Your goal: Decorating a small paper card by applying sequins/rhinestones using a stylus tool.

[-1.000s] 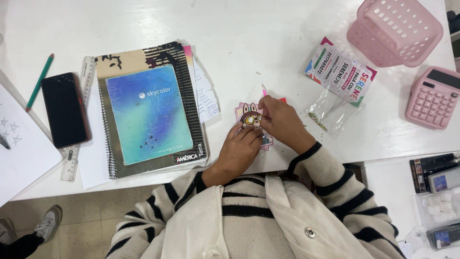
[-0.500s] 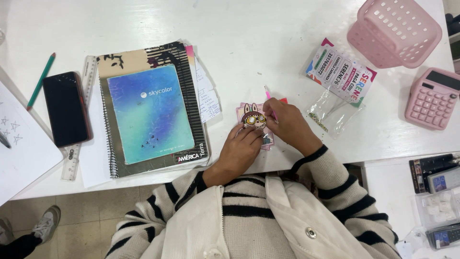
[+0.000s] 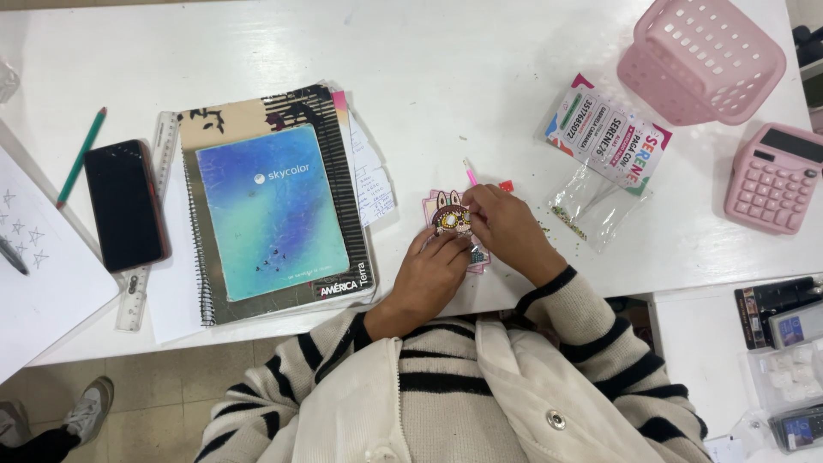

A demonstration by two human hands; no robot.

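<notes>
A small pink rabbit-shaped craft piece [image 3: 447,214] lies on the white table [image 3: 446,77] near its front edge. My left hand [image 3: 433,273] rests on the table with its fingertips pressing the lower edge of the piece. My right hand [image 3: 506,225] is closed around a thin pink pen-like tool [image 3: 470,174], its tip at the piece. A tiny red tray [image 3: 507,185] sits just beyond my right hand. Clear plastic bags [image 3: 591,201] with small beads lie to the right.
A stack of notebooks, blue one on top [image 3: 273,210], lies to the left, beside a black phone [image 3: 125,204], a ruler [image 3: 137,283] and a green pencil [image 3: 81,156]. A pink basket [image 3: 703,56], pink calculator [image 3: 774,178] and printed packet [image 3: 609,129] stand right.
Both hands stay on the craft piece with only slight finger shifts. Nothing else on the table has moved.
</notes>
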